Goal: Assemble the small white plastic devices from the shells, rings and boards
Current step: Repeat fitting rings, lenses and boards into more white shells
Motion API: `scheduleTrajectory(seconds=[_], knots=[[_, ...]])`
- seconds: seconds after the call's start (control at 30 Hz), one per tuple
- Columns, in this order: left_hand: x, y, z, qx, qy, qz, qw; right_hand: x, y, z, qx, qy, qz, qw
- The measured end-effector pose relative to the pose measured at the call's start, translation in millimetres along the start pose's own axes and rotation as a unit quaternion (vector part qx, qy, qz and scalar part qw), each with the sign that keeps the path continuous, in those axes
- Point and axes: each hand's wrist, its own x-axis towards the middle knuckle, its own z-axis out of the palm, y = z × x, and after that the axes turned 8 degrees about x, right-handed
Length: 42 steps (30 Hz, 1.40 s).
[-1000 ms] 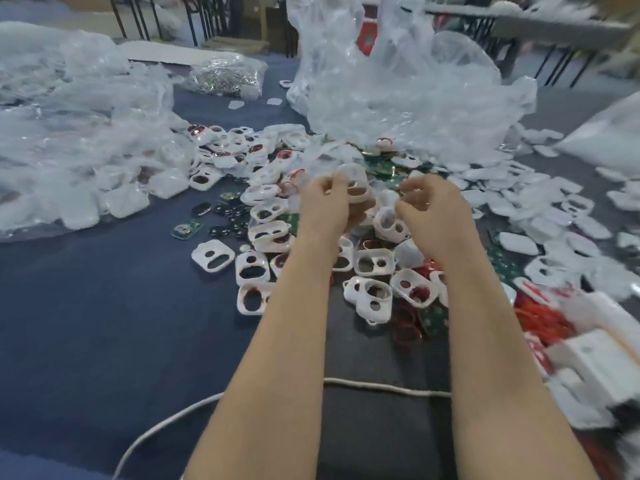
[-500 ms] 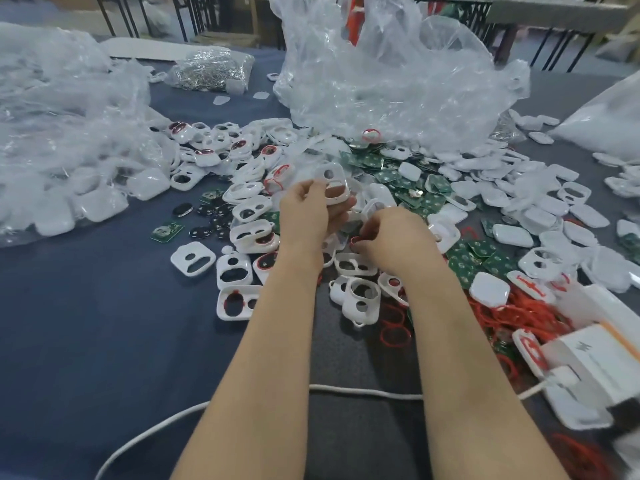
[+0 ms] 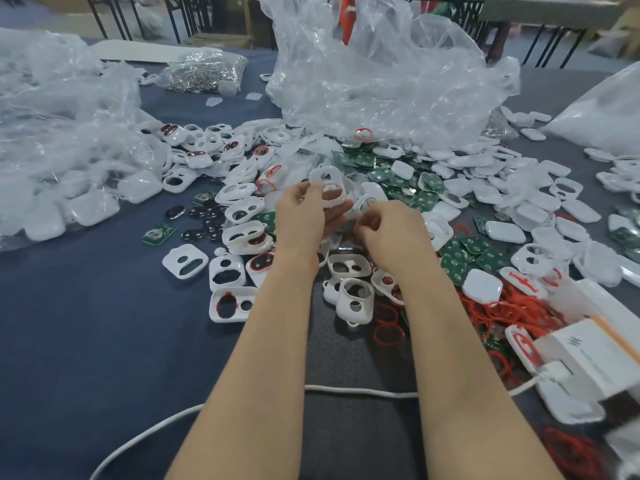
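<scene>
Left hand (image 3: 304, 216): fingers curled, pinching a white shell (image 3: 327, 187) upright above the pile. Right hand (image 3: 391, 233): fingers curled tight, just below and right of the shell; contents cannot be told. Since a second ago the right hand has dropped lower; the left grip is unchanged.

No readable text anywhere. White box (image 3: 588, 355) at right edge of worktop (image 3: 86, 341) shows small grey logo mark, faint line beneath, both too blurred to read. Print on green boards (image 3: 460, 261) too small.
</scene>
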Motion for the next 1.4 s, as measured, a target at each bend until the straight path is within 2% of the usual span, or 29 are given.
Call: scheduleTrajectory(seconds=[0.1,0.17,0.23,0.4,0.53,0.67,0.8,0.97,1.07,1.27,1.4], knots=[[0.3,-0.6,0.6,0.012,-0.001,0.005,1.000,-1.8,-4.3,-4.8,0.165,0.088,-0.007,0.982],[0.0,-2.3,1.2,0.029,-0.008,0.002,1.000,-2.8,-7.0,-4.8,0.238,0.105,-0.007,0.966],[-0.8,-4.9,2.1,0.045,-0.022,-0.002,0.999,-2.0,-6.4,-3.3,0.257,0.122,-0.010,0.959],[-2.1,-8.7,3.0,0.113,-0.046,0.015,0.992,-1.5,-5.1,2.1,0.209,0.172,-0.042,0.962],[-2.6,-7.6,2.4,0.121,-0.053,0.009,0.991,-1.7,-6.2,5.9,0.194,0.154,-0.055,0.967],[-3.4,-1.9,-0.5,0.043,-0.041,-0.024,0.998,-2.0,-7.4,6.2,0.200,0.134,-0.071,0.968],[-3.6,-1.7,-1.0,0.056,-0.021,-0.028,0.998,-2.9,-11.0,6.2,0.188,0.105,-0.092,0.972],[1.7,-2.7,-3.3,0.066,0.017,-0.002,0.998,-3.0,-11.3,5.2,0.252,0.026,-0.071,0.965],[4.5,-3.3,-3.6,0.059,0.027,0.023,0.998,-1.7,-8.0,3.8,0.314,0.047,-0.027,0.948],[2.7,-6.8,-1.4,0.094,-0.023,0.049,0.994,1.3,-1.2,-0.7,0.390,0.088,0.043,0.916],[0.4,-3.1,1.6,0.034,-0.040,0.023,0.998,2.5,-1.2,-2.9,0.445,0.116,0.080,0.884]])
